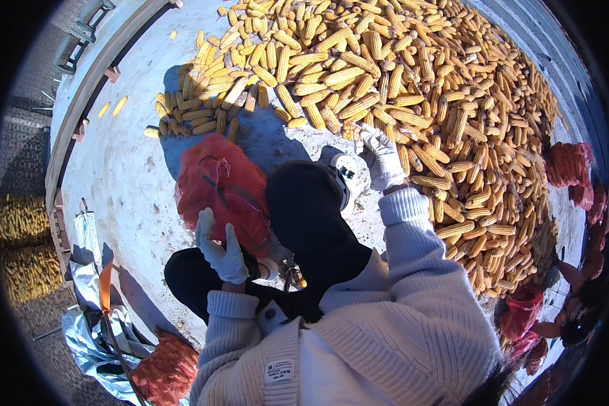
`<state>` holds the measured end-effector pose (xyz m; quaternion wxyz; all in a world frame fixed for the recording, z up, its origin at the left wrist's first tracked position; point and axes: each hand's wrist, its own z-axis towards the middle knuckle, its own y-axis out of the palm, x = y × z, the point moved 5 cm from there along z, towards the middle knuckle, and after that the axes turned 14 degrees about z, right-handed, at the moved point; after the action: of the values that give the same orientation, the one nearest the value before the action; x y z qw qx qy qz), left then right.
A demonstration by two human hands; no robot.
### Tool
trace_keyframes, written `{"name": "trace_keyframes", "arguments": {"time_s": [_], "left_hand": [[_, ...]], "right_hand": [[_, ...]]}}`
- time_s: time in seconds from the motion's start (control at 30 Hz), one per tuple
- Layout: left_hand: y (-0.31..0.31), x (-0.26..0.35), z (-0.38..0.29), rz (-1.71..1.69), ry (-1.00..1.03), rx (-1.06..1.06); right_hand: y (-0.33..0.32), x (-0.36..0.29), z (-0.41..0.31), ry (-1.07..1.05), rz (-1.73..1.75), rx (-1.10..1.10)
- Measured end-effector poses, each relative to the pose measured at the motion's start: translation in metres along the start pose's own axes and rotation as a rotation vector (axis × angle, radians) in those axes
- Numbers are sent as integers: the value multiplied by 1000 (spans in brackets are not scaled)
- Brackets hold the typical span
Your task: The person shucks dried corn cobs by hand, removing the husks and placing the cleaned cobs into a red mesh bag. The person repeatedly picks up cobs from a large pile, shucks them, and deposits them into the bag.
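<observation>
My left hand (222,254), in a white glove, is beside the near side of a red mesh sack (218,177). Its thumb and fingers are spread, and nothing is between them; whether they touch the mesh cannot be told. The sack stands on the concrete by my knee, with a white cord and dark stripes on its upper side. My right hand (380,157), also gloved, reaches to the near edge of a large heap of corn cobs (436,127). Its bent fingertips meet a bright yellow corn cob (350,131); the grip itself is unclear.
Loose cobs (200,116) lie in shadow beyond the sack. An orange-red mesh sack (165,370) and silvery sheeting (89,350) are at lower left, near a low ledge (61,127). More red sacks (568,165) stand at right, where another person (581,314) is partly visible.
</observation>
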<state>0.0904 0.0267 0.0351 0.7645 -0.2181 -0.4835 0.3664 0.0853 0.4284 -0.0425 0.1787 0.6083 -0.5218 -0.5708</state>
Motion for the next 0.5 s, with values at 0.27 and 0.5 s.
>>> {"name": "trace_keyframes", "arguments": {"time_s": [0.27,0.5], "left_hand": [[4,-29,-22,-681,-421,-129],[8,-40,-20,-1153,-624,-503]], "right_hand": [[179,72,-94,224,-201,-327],[161,170,-117,567,-227,-244]]}}
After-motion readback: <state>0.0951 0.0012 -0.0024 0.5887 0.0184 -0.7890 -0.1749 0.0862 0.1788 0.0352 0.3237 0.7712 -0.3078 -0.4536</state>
